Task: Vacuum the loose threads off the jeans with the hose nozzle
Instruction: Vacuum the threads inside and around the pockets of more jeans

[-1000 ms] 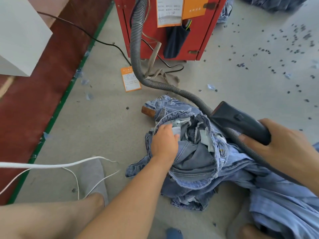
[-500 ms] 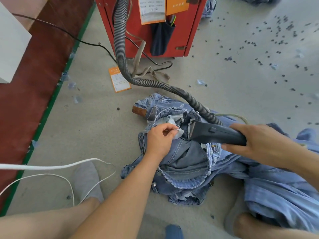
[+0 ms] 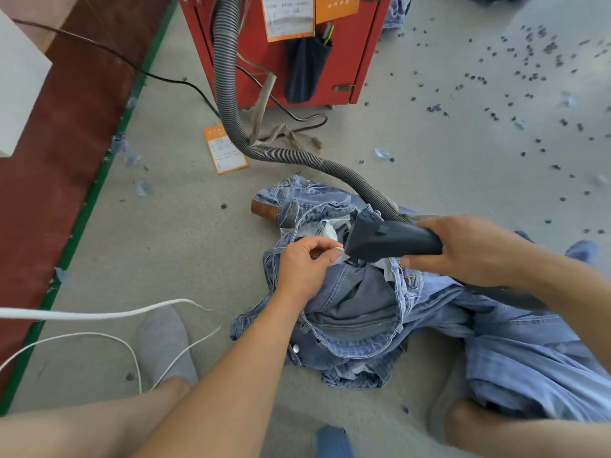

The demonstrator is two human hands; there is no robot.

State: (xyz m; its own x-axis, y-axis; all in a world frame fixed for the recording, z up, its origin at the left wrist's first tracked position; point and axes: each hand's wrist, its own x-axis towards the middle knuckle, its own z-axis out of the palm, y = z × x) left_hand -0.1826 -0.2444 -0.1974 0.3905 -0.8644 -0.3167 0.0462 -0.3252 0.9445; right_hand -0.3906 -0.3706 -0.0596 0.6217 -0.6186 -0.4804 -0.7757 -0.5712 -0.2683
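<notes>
Grey floor [image 3: 429,166] is strewn with dark thread bits [image 3: 529,74]. A red cabinet [image 3: 360,44] is seen at the top; a dark pouch [image 3: 305,69] is hung on its front, with yellow-green sticks poking out of it. A white sheet [image 3: 288,15] and an orange card [image 3: 337,4] are fixed to the cabinet, writing too blurred to read. The jeans [image 3: 357,312] are bunched on the floor between the person's legs, waistband opened, brown leather patch [image 3: 264,209] showing at the far-left edge. A ribbed grey hose [image 3: 231,104] is run from the cabinet to the dark nozzle [image 3: 386,241], which is gripped by the right hand [image 3: 463,249], fingers curled around its rear; the mouth is set at the white pocket lining. The lining is pinched by the left hand [image 3: 305,262] between thumb and fingertips. An orange tag [image 3: 224,149] is left on the floor, print illegible. White cord [image 3: 99,314] is looped by the left foot.
</notes>
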